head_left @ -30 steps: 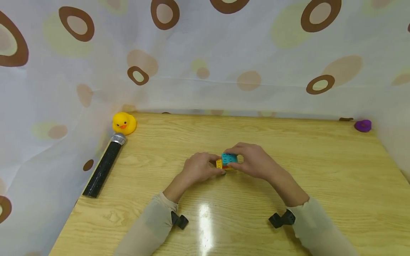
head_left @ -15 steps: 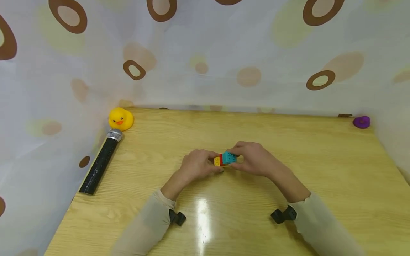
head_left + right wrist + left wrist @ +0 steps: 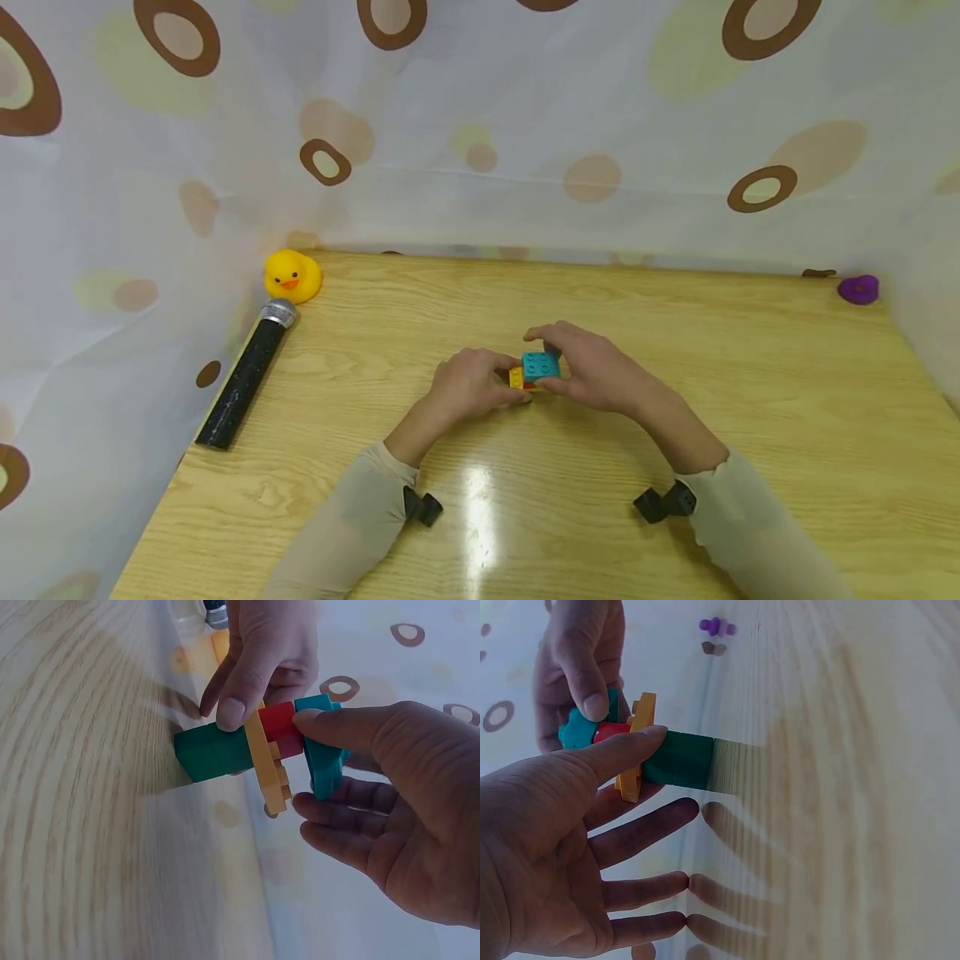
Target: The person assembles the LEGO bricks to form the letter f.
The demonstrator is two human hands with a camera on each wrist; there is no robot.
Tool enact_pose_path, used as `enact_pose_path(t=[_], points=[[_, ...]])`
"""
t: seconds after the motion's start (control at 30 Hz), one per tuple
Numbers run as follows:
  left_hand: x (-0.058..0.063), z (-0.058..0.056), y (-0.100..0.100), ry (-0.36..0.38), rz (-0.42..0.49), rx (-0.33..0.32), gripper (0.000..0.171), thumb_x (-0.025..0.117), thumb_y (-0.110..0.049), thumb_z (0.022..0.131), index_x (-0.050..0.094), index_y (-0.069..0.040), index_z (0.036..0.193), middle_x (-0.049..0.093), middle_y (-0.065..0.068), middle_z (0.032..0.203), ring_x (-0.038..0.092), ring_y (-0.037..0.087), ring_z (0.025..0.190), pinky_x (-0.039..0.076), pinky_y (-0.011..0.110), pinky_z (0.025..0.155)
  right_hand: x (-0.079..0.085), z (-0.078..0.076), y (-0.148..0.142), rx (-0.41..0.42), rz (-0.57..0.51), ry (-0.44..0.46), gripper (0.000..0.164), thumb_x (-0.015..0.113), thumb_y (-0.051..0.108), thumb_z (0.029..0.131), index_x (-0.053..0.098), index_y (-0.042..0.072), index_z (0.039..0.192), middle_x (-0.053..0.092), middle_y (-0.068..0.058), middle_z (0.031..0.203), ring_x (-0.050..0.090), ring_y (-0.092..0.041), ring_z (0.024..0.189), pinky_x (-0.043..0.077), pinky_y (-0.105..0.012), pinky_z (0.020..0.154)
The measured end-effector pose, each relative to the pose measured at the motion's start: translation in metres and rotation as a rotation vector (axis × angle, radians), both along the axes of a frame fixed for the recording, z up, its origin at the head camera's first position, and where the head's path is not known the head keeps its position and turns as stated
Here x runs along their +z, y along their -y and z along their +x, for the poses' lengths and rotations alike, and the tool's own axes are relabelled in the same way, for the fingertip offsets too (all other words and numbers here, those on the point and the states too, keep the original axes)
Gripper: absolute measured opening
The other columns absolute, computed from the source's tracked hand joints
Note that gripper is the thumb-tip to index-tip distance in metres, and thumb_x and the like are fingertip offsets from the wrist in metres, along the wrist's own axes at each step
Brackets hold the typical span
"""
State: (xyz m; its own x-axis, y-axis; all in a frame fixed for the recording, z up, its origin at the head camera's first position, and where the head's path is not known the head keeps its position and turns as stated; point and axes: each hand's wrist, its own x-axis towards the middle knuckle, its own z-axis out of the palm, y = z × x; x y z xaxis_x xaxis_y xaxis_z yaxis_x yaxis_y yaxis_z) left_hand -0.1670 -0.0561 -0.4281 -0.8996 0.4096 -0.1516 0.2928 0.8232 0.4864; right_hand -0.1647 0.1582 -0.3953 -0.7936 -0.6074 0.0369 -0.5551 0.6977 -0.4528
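Note:
Near the table's middle stands a stack of toy building bricks. At its base is a green brick (image 3: 214,752), touching the wooden surface. Above it comes a yellow-orange plate brick (image 3: 516,378), then a red brick (image 3: 277,720), with a teal brick (image 3: 541,367) on top. My left hand (image 3: 467,387) pinches the lower stack between thumb and forefinger around the green brick and yellow plate; its other fingers are spread. My right hand (image 3: 600,375) holds the teal brick, thumb on its near side and fingers at its far side; one finger is raised away from it.
A yellow rubber duck (image 3: 292,277) sits at the back left corner of the table (image 3: 390,333), with a black microphone (image 3: 243,383) in front of it. A small purple toy (image 3: 858,289) lies at the back right. Patterned curtain (image 3: 525,125) closes off the back and sides.
The teal brick tilted in my right hand half a second ago and now lies level on the stack. A right finger has lifted from it. The left hand keeps its pinch.

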Motion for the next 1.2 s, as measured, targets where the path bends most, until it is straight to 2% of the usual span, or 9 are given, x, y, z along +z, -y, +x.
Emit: enact_pose_path(t=[0.1,0.17,0.47,0.77,0.9,1.03,1.2], points=[[0.001,-0.001,0.0,0.0,-0.006,0.009,0.052,0.079,-0.051,0.084,0.071,-0.029,0.131,0.076,-0.007,0.112,0.068,0.019,0.096,0.047,0.038,0.069,-0.002,-0.001,-0.001,-0.027,-0.04,-0.003,0.043,0.081,0.02,0.088,0.064,0.012,0.127,0.063,-0.004,0.109,0.062,-0.02,0.096,0.055,-0.039,0.085],[0.001,-0.002,0.0,0.003,-0.007,0.008,0.053,0.079,-0.052,0.084,0.07,-0.029,0.131,0.076,-0.007,0.114,0.068,0.019,0.097,0.047,0.038,0.069,-0.002,-0.001,-0.001,-0.041,-0.047,-0.007,0.037,0.081,0.021,0.087,0.069,0.013,0.121,0.064,-0.004,0.11,0.063,-0.021,0.095,0.055,-0.039,0.083],[0.004,-0.003,0.001,0.005,-0.009,0.014,0.054,0.078,-0.053,0.085,0.069,-0.031,0.133,0.075,-0.007,0.118,0.068,0.019,0.097,0.046,0.035,0.066,0.001,-0.001,0.002,-0.085,-0.026,-0.015,0.04,0.081,0.025,0.086,0.074,0.013,0.123,0.067,-0.007,0.107,0.066,-0.025,0.088,0.054,-0.035,0.074],[0.002,-0.002,0.001,0.01,-0.022,0.014,0.054,0.077,-0.054,0.085,0.068,-0.032,0.134,0.073,-0.005,0.124,0.068,0.021,0.101,0.048,0.041,0.072,-0.006,0.001,0.0,-0.094,-0.054,0.043,0.041,0.079,0.028,0.09,0.07,0.014,0.128,0.067,-0.008,0.118,0.065,-0.023,0.099,0.056,-0.041,0.084],[0.001,-0.001,0.001,0.003,-0.018,0.01,0.054,0.076,-0.055,0.086,0.068,-0.032,0.133,0.072,-0.004,0.126,0.067,0.02,0.101,0.048,0.041,0.072,-0.011,0.001,0.0,-0.072,-0.075,0.084,0.047,0.079,0.03,0.09,0.066,0.013,0.132,0.069,-0.007,0.121,0.064,-0.021,0.1,0.055,-0.042,0.086],[0.0,0.0,0.0,0.005,-0.019,-0.002,0.054,0.074,-0.057,0.086,0.068,-0.031,0.134,0.072,-0.005,0.124,0.066,0.018,0.099,0.047,0.036,0.068,-0.016,0.001,-0.001,-0.062,-0.101,0.13,0.061,0.077,0.035,0.09,0.057,0.014,0.143,0.065,-0.011,0.135,0.065,-0.025,0.108,0.055,-0.045,0.089],[-0.002,0.0,0.0,-0.007,-0.022,-0.005,0.056,0.074,-0.057,0.087,0.067,-0.03,0.135,0.072,-0.005,0.126,0.068,0.02,0.104,0.049,0.036,0.07,-0.023,-0.002,-0.009,-0.08,-0.209,0.205,0.071,0.076,0.036,0.091,0.046,0.016,0.153,0.06,-0.011,0.143,0.065,-0.029,0.12,0.054,-0.048,0.098]])
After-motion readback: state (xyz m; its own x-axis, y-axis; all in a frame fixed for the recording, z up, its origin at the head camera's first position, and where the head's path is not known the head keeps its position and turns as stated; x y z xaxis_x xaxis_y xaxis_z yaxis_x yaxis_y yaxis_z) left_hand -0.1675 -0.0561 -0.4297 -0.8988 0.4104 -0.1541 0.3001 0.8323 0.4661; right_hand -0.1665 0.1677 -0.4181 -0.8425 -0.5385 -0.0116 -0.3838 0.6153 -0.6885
